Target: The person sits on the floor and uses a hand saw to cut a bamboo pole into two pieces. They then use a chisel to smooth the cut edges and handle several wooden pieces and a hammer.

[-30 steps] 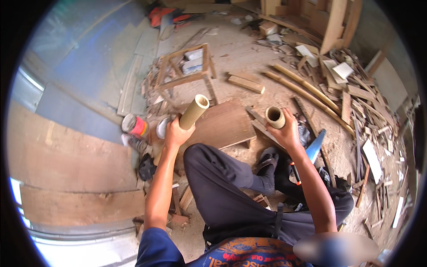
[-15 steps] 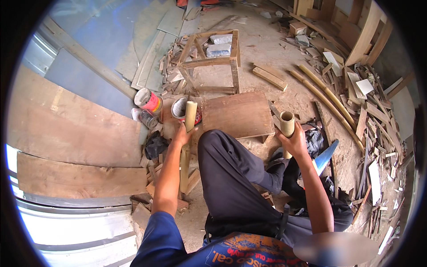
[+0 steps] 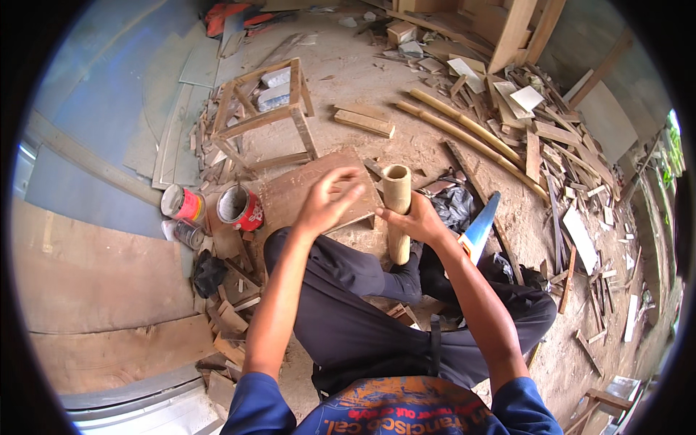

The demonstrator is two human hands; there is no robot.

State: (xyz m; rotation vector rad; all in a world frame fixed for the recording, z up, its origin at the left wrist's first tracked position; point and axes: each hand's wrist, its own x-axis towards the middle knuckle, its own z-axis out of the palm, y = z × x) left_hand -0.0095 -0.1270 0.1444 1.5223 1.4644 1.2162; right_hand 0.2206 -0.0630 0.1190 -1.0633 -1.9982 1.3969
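Observation:
My right hand (image 3: 422,219) is wrapped round a short, thick bamboo tube (image 3: 397,192). The tube stands upright in my grip, with its hollow end facing up. My left hand (image 3: 330,201) holds nothing; its fingers are stretched out, a little blurred, above a low wooden board (image 3: 290,190), to the left of the tube. To the right of my shins lies a handsaw (image 3: 481,226) with a blue blade, close to a crumpled black plastic bag (image 3: 453,206).
Left of the board stand two red paint cans (image 3: 243,209) (image 3: 181,203) and a small dark tin (image 3: 190,235). A wooden stool frame (image 3: 264,119) is farther off. Two long bamboo poles (image 3: 471,138) lie ahead right, beside a heap of wood scraps (image 3: 558,138).
My left hand has let go of a long bamboo piece, which I no longer see, and moved right toward the tube. The whole view has turned to the right.

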